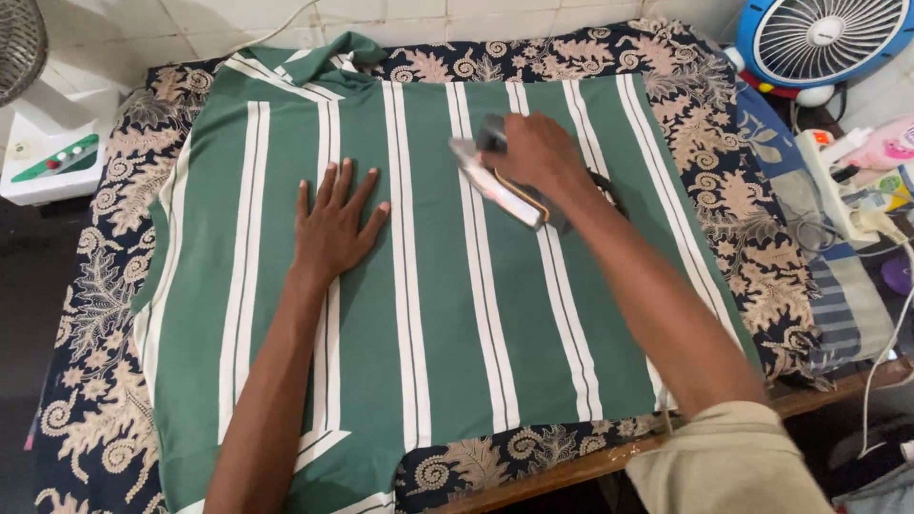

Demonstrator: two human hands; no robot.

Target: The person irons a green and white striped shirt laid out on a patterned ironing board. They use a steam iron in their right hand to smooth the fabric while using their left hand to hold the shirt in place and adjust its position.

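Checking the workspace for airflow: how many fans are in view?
2. A blue fan sits at the top right corner; a grey fan shows partly at the top left edge. Others may lie outside the frame.

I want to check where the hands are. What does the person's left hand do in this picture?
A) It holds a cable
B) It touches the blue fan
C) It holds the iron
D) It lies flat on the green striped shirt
D: the left hand lies flat with fingers spread on the green striped shirt, while the right hand holds the iron.

Head cam looks steeply down, close over table (571, 466).
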